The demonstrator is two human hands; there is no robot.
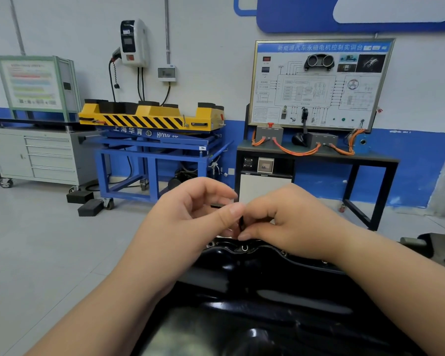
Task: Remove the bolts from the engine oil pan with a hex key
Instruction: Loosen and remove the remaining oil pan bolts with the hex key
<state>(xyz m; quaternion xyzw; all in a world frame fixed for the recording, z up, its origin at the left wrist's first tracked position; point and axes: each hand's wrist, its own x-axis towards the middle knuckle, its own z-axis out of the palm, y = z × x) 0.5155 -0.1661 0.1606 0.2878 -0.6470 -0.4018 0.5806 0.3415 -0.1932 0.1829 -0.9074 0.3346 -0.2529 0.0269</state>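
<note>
**Slip risk at the far flange of the oil pan**

Oil pan (pixel 242 291), black and glossy, fills the lower middle of the view, and its bolted flange runs along its far edge. Both hands meet just above that flange. The left hand (pixel 188 214) has its fingers curled and its thumb pressed toward the middle. The right hand (pixel 290 219) is curled too, with its fingertips pinching downward. Between them stands a slim dark hex key (pixel 241 223), mostly hidden and roughly upright over the flange; both hands appear to grip it. Bolts (pixel 244 248) dot the flange, one directly beneath the key and others to either side of it.

The likeliest trouble is a poorly seated key. The fingers hide its tip, so I cannot tell whether it sits fully in the socket. If it is turned while tilted or shallow, it could cam out and round the bolt head. A sudden slip would drive the knuckles into the flange edge. A loosened bolt pinched this lightly could also drop off the far side of the pan to the floor.
</note>
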